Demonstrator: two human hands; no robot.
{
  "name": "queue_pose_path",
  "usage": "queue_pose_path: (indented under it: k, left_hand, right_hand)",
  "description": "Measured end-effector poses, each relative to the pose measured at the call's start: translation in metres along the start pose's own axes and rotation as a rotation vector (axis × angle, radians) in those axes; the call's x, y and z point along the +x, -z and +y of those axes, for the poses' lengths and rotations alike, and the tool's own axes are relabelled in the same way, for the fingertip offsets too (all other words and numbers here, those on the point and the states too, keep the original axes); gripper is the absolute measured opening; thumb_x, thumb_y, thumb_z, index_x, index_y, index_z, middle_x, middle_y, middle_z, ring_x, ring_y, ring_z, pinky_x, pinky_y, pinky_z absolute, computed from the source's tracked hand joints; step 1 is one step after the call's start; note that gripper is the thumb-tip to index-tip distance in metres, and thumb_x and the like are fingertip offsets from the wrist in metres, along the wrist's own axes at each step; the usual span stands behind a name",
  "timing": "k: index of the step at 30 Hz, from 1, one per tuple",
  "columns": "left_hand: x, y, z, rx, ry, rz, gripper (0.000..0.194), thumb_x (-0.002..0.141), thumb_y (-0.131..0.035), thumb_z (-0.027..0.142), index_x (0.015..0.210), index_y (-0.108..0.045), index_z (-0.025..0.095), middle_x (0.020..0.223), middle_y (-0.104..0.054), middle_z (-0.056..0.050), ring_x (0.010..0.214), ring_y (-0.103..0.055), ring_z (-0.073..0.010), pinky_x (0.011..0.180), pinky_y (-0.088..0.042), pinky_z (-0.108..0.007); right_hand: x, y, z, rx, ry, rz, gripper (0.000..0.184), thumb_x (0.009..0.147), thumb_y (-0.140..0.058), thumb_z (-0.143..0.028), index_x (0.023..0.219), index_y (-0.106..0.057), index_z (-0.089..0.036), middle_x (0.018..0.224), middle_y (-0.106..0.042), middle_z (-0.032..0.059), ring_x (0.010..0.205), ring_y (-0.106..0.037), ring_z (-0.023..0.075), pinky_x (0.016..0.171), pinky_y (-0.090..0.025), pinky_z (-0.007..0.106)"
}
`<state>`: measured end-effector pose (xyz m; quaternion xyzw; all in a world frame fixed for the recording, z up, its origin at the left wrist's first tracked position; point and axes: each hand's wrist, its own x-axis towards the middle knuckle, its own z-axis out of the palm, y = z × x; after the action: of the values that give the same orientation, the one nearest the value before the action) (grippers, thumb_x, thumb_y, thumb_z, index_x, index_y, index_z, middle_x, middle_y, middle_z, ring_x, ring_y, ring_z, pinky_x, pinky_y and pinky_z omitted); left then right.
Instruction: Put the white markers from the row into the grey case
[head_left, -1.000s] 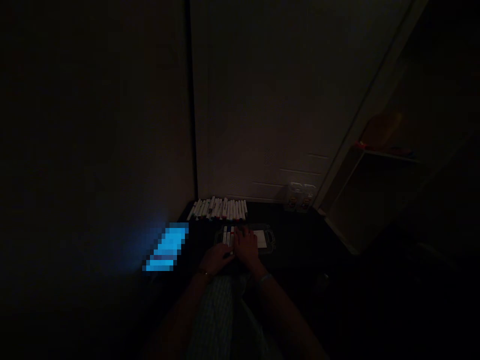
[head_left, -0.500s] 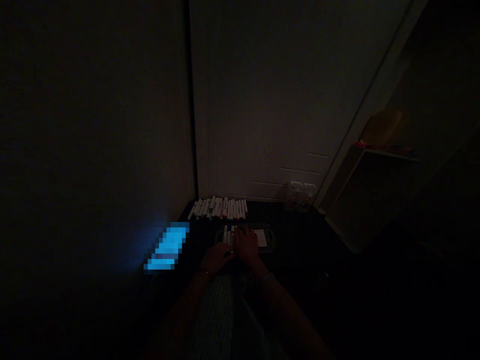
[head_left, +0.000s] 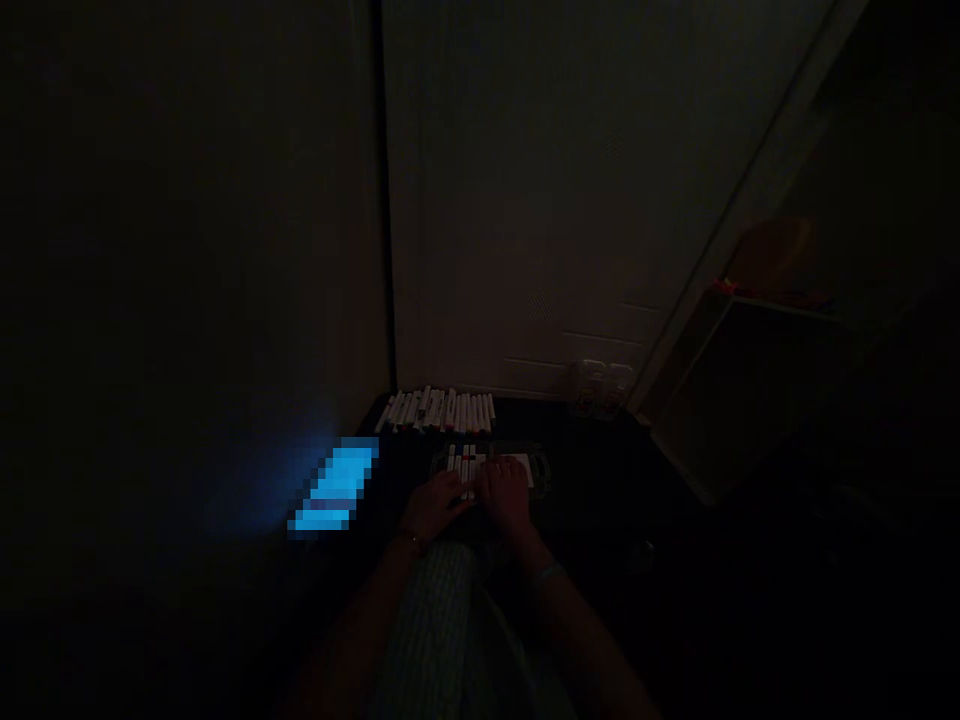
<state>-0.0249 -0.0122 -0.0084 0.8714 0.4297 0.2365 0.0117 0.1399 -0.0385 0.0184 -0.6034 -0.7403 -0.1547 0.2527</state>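
In dim light, a shallow clear container (head_left: 545, 465) lies on the dark tabletop, with several white markers (head_left: 452, 462) side by side in its left part. My left hand (head_left: 431, 506) rests at the lower ends of these markers, thumb apart from the fingers, with nothing visibly held. My right hand (head_left: 508, 495) lies across the container just right of the markers, fingers stretched forward over it. Its fingertips are hard to make out in the dark. A white card-like patch (head_left: 526, 466) shows in the container beyond the right hand.
More white-barrelled markers (head_left: 439, 410) lie in a row along the wall at the back left. Two clear containers (head_left: 600, 388) stand at the back right. A glowing, pixelated blue screen (head_left: 337, 488) is at the left. Beyond the table's right edge is a shelf unit (head_left: 705, 350).
My right hand has shifted right, off the markers and partly over the white patch, uncovering more of the markers. My left hand has moved slightly right along the lower marker ends.
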Motion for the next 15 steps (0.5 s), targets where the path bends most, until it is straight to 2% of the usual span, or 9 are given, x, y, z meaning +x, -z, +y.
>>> queue_pose_path:
  k: [3, 8, 11, 15]
  left_hand:
    - [0.0, 0.009, 0.004, 0.054, 0.017, 0.015, 0.035, 0.077, -0.053, 0.04, 0.111, -0.056, 0.03, 0.108, -0.053, -0.004, 0.098, -0.046, -0.0199, 0.086, -0.038, -0.035]
    - [0.002, 0.02, 0.013, 0.099, 0.204, 0.108, 0.069, 0.066, -0.061, 0.048, 0.129, -0.038, 0.032, 0.131, -0.04, -0.005, 0.112, -0.037, -0.0274, 0.092, -0.032, -0.041]
    - [0.003, 0.018, 0.014, 0.115, 0.26, 0.125, 0.077, 0.063, -0.061, 0.052, 0.132, -0.034, 0.029, 0.139, -0.032, -0.005, 0.122, -0.027, -0.0306, 0.098, -0.025, -0.044]
    - [0.004, 0.009, 0.008, 0.137, 0.281, 0.123, 0.08, 0.063, -0.059, 0.056, 0.132, -0.034, 0.026, 0.141, -0.029, -0.006, 0.129, -0.014, -0.0336, 0.102, -0.019, -0.048]
  right_hand:
    - [-0.001, 0.003, -0.007, 0.029, 0.096, -0.039, 0.024, 0.09, -0.037, -0.027, 0.103, -0.056, -0.019, 0.104, -0.054, 0.0076, 0.103, -0.041, 0.0211, 0.091, -0.028, 0.038]
    - [0.0, 0.009, -0.011, 0.044, 0.08, -0.084, 0.028, 0.09, -0.035, -0.026, 0.111, -0.053, -0.021, 0.105, -0.054, 0.0073, 0.102, -0.041, 0.0202, 0.091, -0.028, 0.037]
    - [0.001, 0.008, -0.009, 0.047, 0.073, -0.105, 0.031, 0.09, -0.037, -0.026, 0.117, -0.05, -0.022, 0.109, -0.053, 0.0073, 0.104, -0.041, 0.0203, 0.091, -0.028, 0.037]
    - [0.0, 0.004, -0.006, 0.072, 0.059, -0.13, 0.034, 0.089, -0.038, -0.027, 0.121, -0.048, -0.024, 0.108, -0.054, 0.007, 0.104, -0.04, 0.0211, 0.09, -0.029, 0.037]
